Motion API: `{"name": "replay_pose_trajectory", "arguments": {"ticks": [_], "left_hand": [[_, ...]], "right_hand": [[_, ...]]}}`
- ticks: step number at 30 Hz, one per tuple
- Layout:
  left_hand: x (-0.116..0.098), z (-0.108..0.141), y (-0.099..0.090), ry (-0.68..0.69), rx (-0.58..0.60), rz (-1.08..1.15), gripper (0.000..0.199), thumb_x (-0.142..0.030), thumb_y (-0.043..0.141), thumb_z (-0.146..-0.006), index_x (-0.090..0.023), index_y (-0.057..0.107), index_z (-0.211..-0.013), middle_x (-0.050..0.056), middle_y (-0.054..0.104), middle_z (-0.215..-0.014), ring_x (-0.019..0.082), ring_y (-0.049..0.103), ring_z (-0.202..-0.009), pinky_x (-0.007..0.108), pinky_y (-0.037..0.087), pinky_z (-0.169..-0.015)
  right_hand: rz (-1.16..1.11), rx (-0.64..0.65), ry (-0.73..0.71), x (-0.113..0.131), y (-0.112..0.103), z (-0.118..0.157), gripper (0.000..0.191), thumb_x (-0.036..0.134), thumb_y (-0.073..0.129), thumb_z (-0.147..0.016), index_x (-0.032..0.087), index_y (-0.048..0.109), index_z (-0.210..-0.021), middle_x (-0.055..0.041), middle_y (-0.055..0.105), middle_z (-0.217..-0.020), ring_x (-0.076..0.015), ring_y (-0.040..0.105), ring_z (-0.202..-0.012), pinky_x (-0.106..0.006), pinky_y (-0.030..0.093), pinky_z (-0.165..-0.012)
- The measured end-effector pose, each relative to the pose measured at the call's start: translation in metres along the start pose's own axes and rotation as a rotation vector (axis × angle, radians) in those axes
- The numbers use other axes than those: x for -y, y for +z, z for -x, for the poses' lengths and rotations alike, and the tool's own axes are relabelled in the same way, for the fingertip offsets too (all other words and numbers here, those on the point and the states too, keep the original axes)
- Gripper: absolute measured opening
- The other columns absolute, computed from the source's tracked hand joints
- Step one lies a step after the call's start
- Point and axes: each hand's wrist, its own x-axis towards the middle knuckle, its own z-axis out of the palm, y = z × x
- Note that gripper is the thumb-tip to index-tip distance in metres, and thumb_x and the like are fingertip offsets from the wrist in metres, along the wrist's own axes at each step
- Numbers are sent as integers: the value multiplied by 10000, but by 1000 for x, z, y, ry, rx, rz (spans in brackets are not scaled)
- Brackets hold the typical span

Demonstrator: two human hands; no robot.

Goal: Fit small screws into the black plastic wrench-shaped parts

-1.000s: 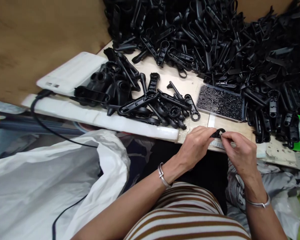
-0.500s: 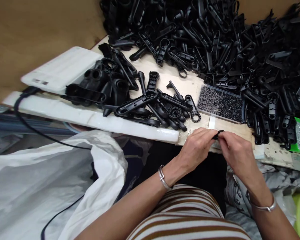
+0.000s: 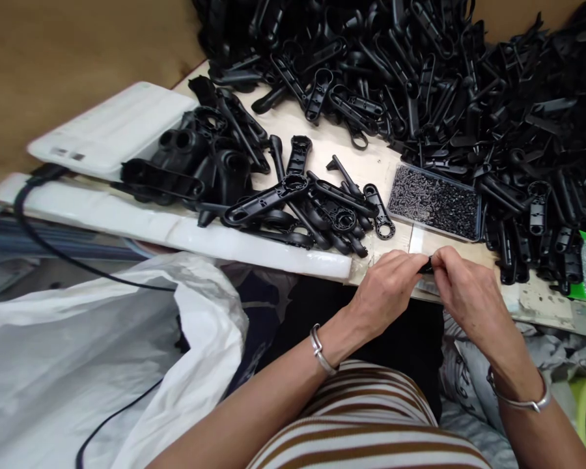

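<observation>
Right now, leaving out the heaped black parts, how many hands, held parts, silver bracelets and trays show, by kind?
Hands (left hand, right hand): 2
Held black part, mostly hidden: 1
Silver bracelets: 2
Trays (clear tray, green tray): 2
Total: 7

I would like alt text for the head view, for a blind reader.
A person's left hand and right hand hold a small black part near the edge of a table. Beyond lie a shallow tray of tiny dark pieces and a heap of black plastic parts.
</observation>
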Motion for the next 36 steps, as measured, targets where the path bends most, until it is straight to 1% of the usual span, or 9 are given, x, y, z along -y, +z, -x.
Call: {"name": "replay_pose_trajectory", "arguments": {"ticks": [7,12,15,18,21,22,26,30,36], "left_hand": [[-1,0,0,-10,-13,26,141,-60,479,-889,-150,568,-952,40,670,-832,155,624,-788,281,540,-750],[0,1,0,-44,-36,20,223,11,459,-829,-146,571,-942,26,658,-786,143,615,-753,260,536,-712],[1,1,0,-65,-24,5,204,-26,546,-839,-146,574,-1002,42,690,-877,146,643,-817,259,545,-751],[-1,2,-2,-88,-45,7,224,-77,630,-832,-145,579,-1040,55,706,-941,151,664,-878,256,553,-791],[-7,3,-6,-101,-109,19,224,-98,646,-834,-158,591,-1042,45,716,-958,148,677,-895,256,558,-817],[-11,3,-7,-106,-131,21,218,-106,647,-837,-164,594,-1040,42,717,-963,147,679,-897,255,559,-823],[-22,4,-6,-81,-196,52,173,-133,625,-866,-176,604,-1032,33,721,-958,134,684,-890,238,560,-824],[-28,3,-5,-47,-232,69,161,-133,610,-879,-178,605,-1034,34,725,-966,131,684,-903,245,562,-853],[-29,5,-6,-36,-245,69,185,-111,631,-857,-177,612,-1029,33,730,-962,131,693,-889,240,575,-837]], "right_hand": [[223,33,4,19,4,0,161,37,427,-871,195,442,-841,-7,544,-642,-186,568,-555,-281,320,-520],[406,39,106,40,9,-7,241,-42,386,-809,175,489,-824,-66,569,-660,-213,576,-572,-294,318,-487],[95,-14,141,24,14,-2,186,21,441,-848,177,541,-839,-60,615,-713,-208,614,-639,-281,398,-521],[-566,-164,285,-2,20,12,48,203,554,-893,186,597,-902,-36,676,-795,-177,663,-670,-277,518,-592],[-1011,-454,550,-10,24,28,202,323,689,-828,178,614,-947,-46,706,-866,-161,680,-653,-303,581,-632],[-1109,-497,616,-8,25,32,268,335,733,-791,177,611,-969,-49,711,-874,-161,682,-655,-307,589,-636],[-1539,-342,685,14,27,31,477,318,807,-709,195,571,-1106,-27,709,-881,-161,688,-735,-289,593,-688],[-1745,-346,655,25,27,18,377,240,807,-687,190,612,-1006,-2,684,-881,-114,643,-734,-236,567,-725],[-1787,-341,685,25,27,15,304,201,800,-657,173,644,-916,-12,669,-870,-128,626,-772,-238,552,-720]]}}
